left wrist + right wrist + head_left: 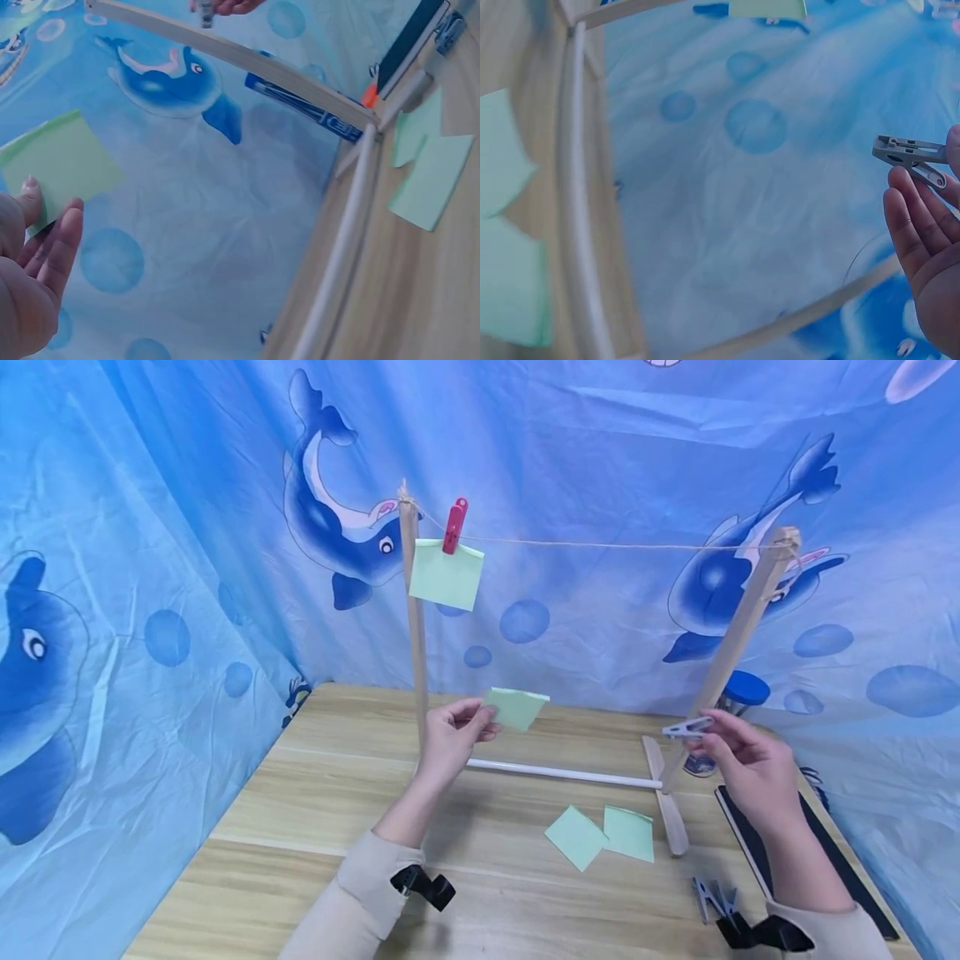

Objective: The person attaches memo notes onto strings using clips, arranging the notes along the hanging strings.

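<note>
My left hand [452, 737] pinches a green sticky note [517, 708] by its left side, between thumb and fingers, above the table and below the string [570, 542]. In the left wrist view the note [64, 161] spreads out past the thumb. My right hand [757, 768] holds a grey clothespin [686, 727] by one end, near the right wooden post [738, 627]. The right wrist view shows this clothespin [911, 156] between thumb and fingers. A red clothespin [455, 527] clips another green note [447, 575] to the string, close to the left post [415, 618].
Two green notes [576, 837] lie on the table [300, 827], in front of the white rod [562, 772] joining the posts. Several grey clothespins [714, 897] lie at the front right beside a dark flat board [840, 868]. A blue-lidded jar [746, 687] stands behind the right post.
</note>
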Motion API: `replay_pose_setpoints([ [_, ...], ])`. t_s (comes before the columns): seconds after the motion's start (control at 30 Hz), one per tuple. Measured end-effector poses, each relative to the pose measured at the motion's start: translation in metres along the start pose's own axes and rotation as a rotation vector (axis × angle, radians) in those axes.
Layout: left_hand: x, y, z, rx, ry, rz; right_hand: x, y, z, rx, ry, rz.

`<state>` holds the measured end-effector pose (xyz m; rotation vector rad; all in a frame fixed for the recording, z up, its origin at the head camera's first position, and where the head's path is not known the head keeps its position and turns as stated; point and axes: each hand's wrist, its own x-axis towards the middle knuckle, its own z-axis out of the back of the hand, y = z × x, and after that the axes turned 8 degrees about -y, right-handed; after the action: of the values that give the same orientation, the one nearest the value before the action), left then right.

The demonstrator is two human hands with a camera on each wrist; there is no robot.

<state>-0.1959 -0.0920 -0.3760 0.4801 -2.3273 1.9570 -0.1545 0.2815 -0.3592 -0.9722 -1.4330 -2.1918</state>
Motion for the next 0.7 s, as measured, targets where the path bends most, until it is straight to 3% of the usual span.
replay_pose_setpoints([
  [0.17, 0.005, -0.009, -0.005, -0.003, -0.01, -0.029, 0.026, 0.018, -0.009, 0.087, 0.012, 0.117],
  [0.4, 0.006, -0.018, -0.011, -0.015, -0.024, -0.092, 0.059, 0.047, -0.019, 0.346, 0.065, 0.227],
  [0.47, 0.006, -0.024, -0.013, -0.006, -0.03, -0.122, 0.069, 0.057, -0.022, 0.377, 0.074, 0.255],
  [0.7, 0.016, -0.046, -0.021, 0.001, -0.035, -0.196, 0.103, 0.095, -0.03, 0.182, 0.024, 0.297],
])
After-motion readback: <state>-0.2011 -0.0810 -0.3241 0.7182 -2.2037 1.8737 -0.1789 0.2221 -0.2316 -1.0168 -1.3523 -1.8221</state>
